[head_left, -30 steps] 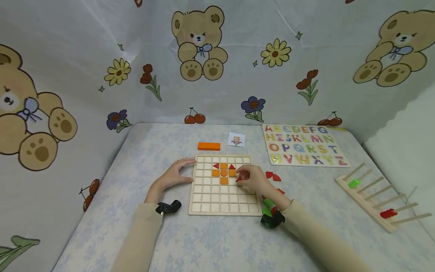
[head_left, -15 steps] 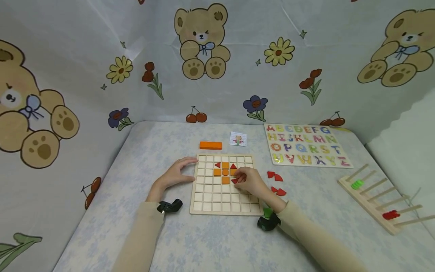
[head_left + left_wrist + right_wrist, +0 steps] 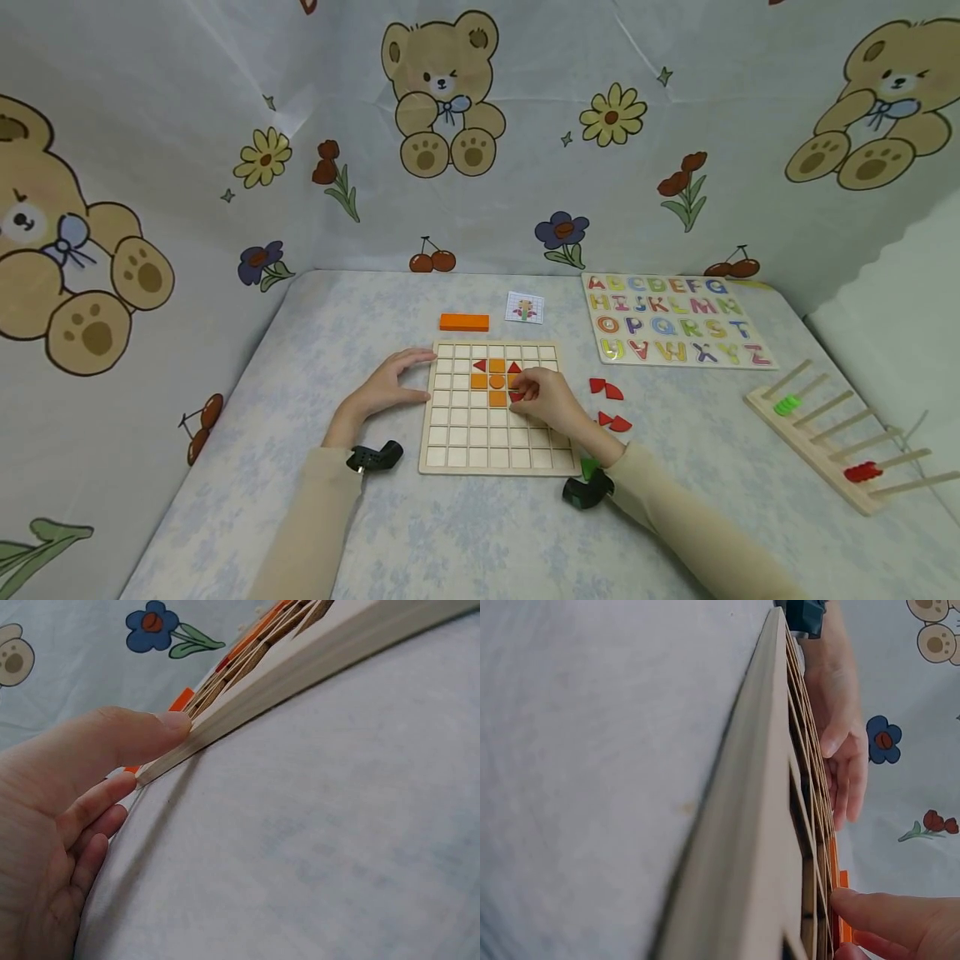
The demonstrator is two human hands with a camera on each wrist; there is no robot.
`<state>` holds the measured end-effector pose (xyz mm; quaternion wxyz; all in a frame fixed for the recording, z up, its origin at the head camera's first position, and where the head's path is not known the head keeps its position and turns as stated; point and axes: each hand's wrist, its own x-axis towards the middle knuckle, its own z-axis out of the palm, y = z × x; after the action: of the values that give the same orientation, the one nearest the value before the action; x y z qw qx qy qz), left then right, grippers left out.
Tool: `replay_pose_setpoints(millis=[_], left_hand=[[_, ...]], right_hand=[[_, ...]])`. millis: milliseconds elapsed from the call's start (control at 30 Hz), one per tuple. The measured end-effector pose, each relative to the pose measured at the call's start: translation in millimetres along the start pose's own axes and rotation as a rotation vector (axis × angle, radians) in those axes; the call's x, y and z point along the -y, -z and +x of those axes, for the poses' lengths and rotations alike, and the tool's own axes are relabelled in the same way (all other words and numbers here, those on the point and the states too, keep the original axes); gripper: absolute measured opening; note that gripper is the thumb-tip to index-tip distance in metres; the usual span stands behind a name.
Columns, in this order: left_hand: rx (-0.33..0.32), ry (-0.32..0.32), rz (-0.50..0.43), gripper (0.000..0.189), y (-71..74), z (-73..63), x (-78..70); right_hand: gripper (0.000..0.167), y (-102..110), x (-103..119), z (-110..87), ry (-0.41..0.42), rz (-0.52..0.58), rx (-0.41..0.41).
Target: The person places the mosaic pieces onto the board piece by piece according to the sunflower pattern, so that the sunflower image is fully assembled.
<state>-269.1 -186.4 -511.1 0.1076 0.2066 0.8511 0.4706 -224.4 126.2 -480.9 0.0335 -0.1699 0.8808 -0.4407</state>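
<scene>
- We see the wooden grid board on the desk, in the middle of the frame.
- The left hand is loosely open, its thumb and fingers spread, touching the left edge of this board.
- The right hand has its fingers bent, and we see it pinch a red piece over the board, just right of the lowest orange square.
- Above, we find an orange bar and a small picture card.
- At upper right lies the alphabet board.
</scene>
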Motion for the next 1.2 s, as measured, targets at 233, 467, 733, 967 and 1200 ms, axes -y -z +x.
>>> replay_pose_setpoints(millis=[233, 467, 733, 967, 1200], left_hand=[[0.000, 0.000, -0.029, 0.068, -0.3, 0.2, -0.5], [0.006, -0.008, -0.028, 0.069, -1.6, 1.2, -0.4], [-0.008, -0.011, -0.007, 0.068, -0.8, 1.2, 0.4], [-0.003, -0.014, -0.004, 0.069, -1.3, 0.5, 0.2], [-0.008, -0.007, -0.015, 0.069, -1.7, 1.1, -1.5]], right_hand=[[0.023, 0.4, -0.5, -0.9, -0.004, 0.020, 0.002], [0.025, 17.3, -2.8, -10.9, -0.026, 0.017, 0.001], [0.024, 63.1, -29.4, -42.2, -0.065, -0.024, -0.087], [0.027, 85.7, -53.0, -71.7, -0.156, -0.120, -0.077], [0.030, 81.0, -61.0, -78.8, -0.176, -0.073, -0.057]])
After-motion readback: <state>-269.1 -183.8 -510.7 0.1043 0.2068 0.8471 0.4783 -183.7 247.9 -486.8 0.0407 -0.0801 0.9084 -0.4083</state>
